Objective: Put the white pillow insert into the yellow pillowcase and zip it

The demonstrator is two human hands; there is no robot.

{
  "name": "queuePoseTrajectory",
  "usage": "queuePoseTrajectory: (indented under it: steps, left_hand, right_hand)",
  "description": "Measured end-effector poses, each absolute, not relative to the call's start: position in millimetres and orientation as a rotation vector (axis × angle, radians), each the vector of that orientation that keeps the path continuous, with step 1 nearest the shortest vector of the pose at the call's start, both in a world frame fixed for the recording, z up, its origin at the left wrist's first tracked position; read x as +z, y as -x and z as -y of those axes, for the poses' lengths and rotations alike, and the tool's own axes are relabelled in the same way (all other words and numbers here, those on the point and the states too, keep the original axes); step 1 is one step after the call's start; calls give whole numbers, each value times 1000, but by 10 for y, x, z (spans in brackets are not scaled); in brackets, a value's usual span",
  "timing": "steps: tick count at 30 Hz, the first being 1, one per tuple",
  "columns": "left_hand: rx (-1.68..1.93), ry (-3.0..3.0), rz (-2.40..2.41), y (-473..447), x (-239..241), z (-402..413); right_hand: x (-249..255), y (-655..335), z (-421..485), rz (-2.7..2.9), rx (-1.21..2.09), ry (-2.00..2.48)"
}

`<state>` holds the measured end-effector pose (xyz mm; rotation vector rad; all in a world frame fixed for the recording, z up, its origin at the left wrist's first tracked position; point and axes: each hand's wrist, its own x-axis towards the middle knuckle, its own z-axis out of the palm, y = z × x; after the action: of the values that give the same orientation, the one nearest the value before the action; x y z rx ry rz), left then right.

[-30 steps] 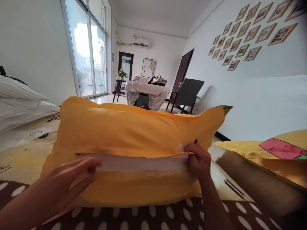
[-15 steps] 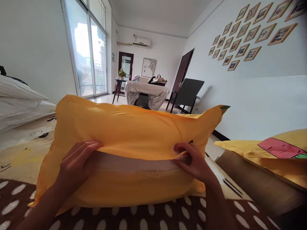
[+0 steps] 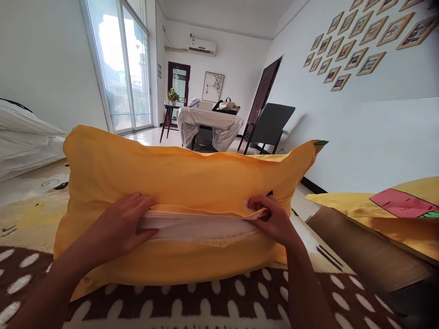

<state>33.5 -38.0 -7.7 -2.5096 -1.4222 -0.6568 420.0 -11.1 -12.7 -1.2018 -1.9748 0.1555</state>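
A yellow pillowcase (image 3: 185, 178) with a pillow inside lies across the bed in front of me. Its long opening faces me and shows the white pillow (image 3: 199, 227) within. My left hand (image 3: 118, 226) grips the left end of the opening, thumb tucked under the upper flap. My right hand (image 3: 272, 219) pinches the upper flap at the right end of the opening, fingers closed on the fabric.
The bed has a brown spotted cover (image 3: 212, 306). White pillows (image 3: 24, 141) are stacked at left. A second yellow pillow (image 3: 384, 208) lies at right over a brown bolster (image 3: 363, 256). Beyond are a covered table (image 3: 211, 125), a dark chair (image 3: 269, 125) and glass doors (image 3: 120, 68).
My left hand moved in from the lower left and took hold of the opening's left end. My right hand shifted its pinch on the flap. The view dropped slightly.
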Motion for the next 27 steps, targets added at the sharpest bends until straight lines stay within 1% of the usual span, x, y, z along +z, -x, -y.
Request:
queuePoseTrajectory:
  steps: [27]
  left_hand:
    - [-714, 2424, 1354, -387, -72, 373]
  right_hand:
    - [-158, -4178, 92, 1949, 52, 1168]
